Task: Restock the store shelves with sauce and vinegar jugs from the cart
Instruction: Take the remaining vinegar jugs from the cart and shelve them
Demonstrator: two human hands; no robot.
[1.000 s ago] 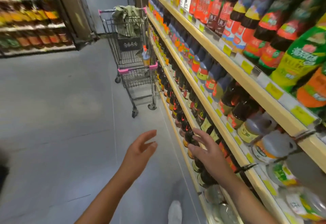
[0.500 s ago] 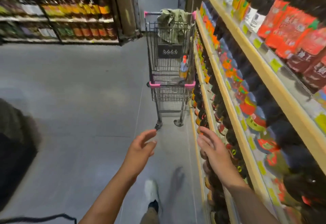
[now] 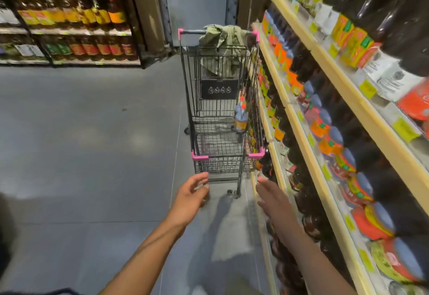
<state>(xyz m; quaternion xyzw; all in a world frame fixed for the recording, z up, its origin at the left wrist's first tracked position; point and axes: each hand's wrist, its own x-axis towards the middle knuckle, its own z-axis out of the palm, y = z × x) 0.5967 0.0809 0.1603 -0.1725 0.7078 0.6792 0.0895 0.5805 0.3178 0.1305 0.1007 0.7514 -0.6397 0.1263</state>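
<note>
Both hands reach forward with fingers loosely spread, holding nothing: the left hand [image 3: 190, 196] and right hand [image 3: 272, 198] near the black wire cart with pink corners [image 3: 220, 132]. A single blue-capped jug [image 3: 241, 118] stands in the cart's right side, beside the cream wooden shelves of dark sauce bottles [image 3: 308, 127].

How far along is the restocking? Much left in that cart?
Probably nearly finished. Done: the shelves on the right look packed. In hand: nothing; left hand and right hand are open, reaching toward the cart. Left: one orange-capped jug stands in the cart; a green cloth drapes its far end.
</note>
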